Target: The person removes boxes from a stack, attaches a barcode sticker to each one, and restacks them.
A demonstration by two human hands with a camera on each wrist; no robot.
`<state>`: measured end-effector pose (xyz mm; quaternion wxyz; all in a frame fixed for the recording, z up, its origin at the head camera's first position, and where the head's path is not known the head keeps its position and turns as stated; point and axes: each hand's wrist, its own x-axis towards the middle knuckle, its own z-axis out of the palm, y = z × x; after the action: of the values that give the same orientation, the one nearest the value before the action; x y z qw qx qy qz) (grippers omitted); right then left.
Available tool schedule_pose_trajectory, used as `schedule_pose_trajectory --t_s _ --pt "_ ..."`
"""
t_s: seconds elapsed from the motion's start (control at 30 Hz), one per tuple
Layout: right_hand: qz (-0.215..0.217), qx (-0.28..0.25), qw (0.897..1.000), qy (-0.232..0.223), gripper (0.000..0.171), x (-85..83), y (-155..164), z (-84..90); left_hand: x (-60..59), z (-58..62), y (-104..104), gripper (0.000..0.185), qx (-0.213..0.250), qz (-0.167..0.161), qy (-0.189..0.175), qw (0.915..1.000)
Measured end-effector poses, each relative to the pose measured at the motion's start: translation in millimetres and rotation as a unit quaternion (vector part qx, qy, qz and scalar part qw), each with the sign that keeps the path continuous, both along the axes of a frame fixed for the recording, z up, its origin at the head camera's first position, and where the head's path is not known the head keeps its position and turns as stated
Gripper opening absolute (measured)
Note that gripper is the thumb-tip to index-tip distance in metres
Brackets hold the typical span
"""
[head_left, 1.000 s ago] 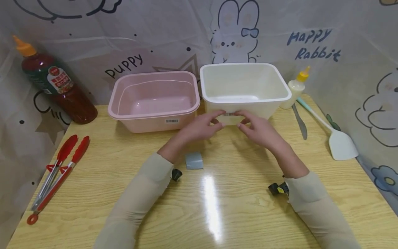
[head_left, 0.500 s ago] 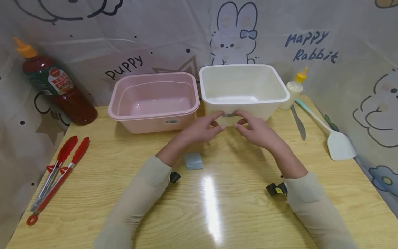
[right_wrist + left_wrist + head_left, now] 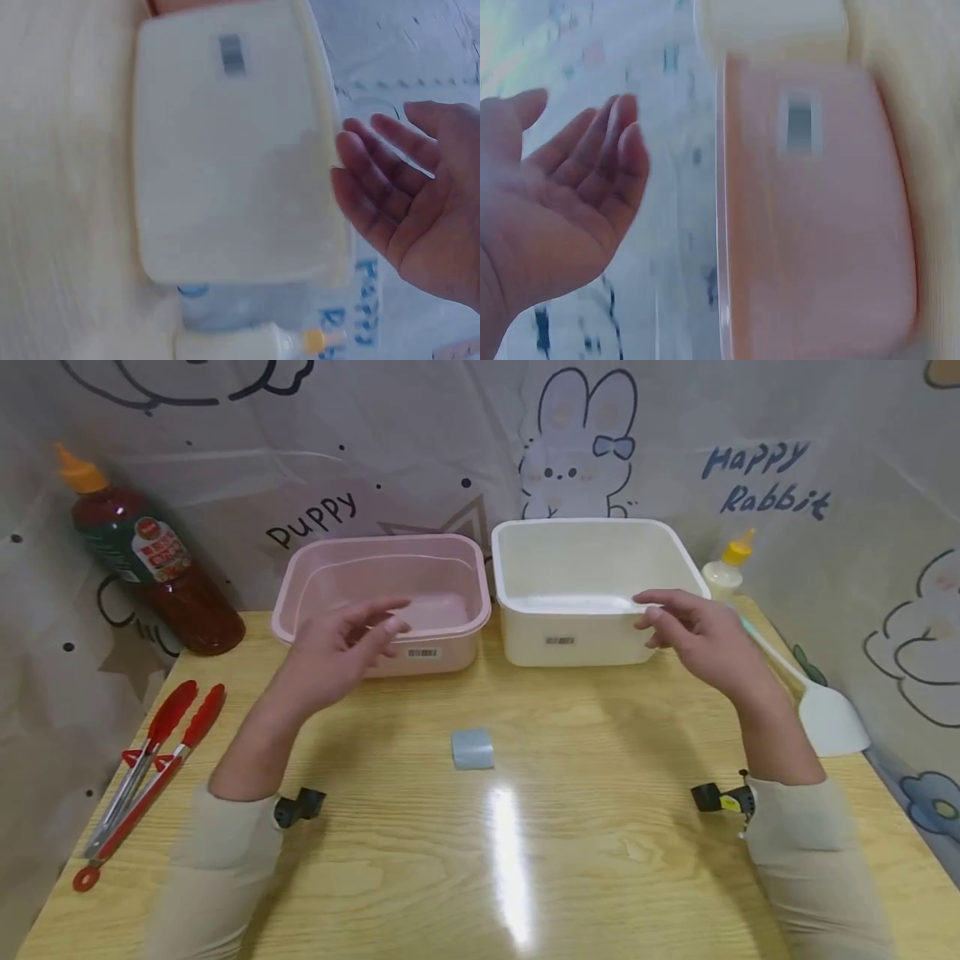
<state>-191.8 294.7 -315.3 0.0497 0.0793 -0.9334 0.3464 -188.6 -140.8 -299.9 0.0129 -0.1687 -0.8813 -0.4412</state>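
My left hand (image 3: 333,652) is raised in front of the pink basin (image 3: 442,643), overlapping its near rim in the head view. The left wrist view shows its fingers loosely bent, holding nothing, apart from the basin's side. My right hand (image 3: 701,631) hovers by the near right corner of the white bin (image 3: 540,643), fingers relaxed and nothing between them. In the right wrist view those fingertips come close to the bin's rim. Both containers stand side by side at the back of the table, and neither shows anything inside.
A grey-blue square (image 3: 472,749) lies mid-table. Red-tipped tongs (image 3: 142,777) and a red sauce bottle (image 3: 165,568) are on the left. At right are a yellow-capped bottle (image 3: 723,575) and a white spatula (image 3: 828,718). A printed cloth (image 3: 420,435) hangs behind.
Both hands were together at the white bin's front label. They have since parted and risen, the left toward the pink basin, the right toward the bin's right corner. The containers stay in place.
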Motion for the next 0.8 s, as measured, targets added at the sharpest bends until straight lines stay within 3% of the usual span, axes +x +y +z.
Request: schedule_pose_trajectory --t_s 0.07,0.17,0.23,0.3,0.43,0.6,0.67,0.8 --pt "-0.028 -0.029 0.999 0.021 0.042 -1.4 14 3.9 -2.8 1.7 -22 0.039 0.02 0.068 0.023 0.9972" --pt "-0.062 -0.084 0.993 0.046 0.04 -5.1 32 6.1 -12.3 -2.7 -50 0.044 0.022 0.174 0.04 0.9837" --pt "-0.081 -0.114 0.989 0.057 0.038 -8.3 42 4.9 -20.0 -10.1 -68 0.05 0.008 0.22 0.024 0.9752" --pt "-0.11 -0.127 0.984 0.057 0.038 -10.3 47 2.4 -27.6 -19.6 -83 0.056 -0.027 0.244 -0.006 0.9694" --pt "-0.175 -0.128 0.975 0.056 0.04 -15.1 52 -4.0 -40.7 -39.8 -103 0.067 -0.071 0.235 -0.064 0.9674" --pt "-0.245 -0.078 0.965 0.046 0.05 -25.2 55 -13.4 -49.0 -54.3 -109 0.081 -0.077 0.203 -0.098 0.9712" --pt "-0.238 -0.061 0.969 0.017 0.056 -29.9 57 -16.5 -51.8 -56.7 -110 0.086 -0.075 0.187 -0.116 0.9725" --pt "-0.175 -0.075 0.98 -0.056 0.063 -39.7 60 -17.7 -56.3 -55.3 -107 0.087 -0.075 0.175 -0.149 0.9705"
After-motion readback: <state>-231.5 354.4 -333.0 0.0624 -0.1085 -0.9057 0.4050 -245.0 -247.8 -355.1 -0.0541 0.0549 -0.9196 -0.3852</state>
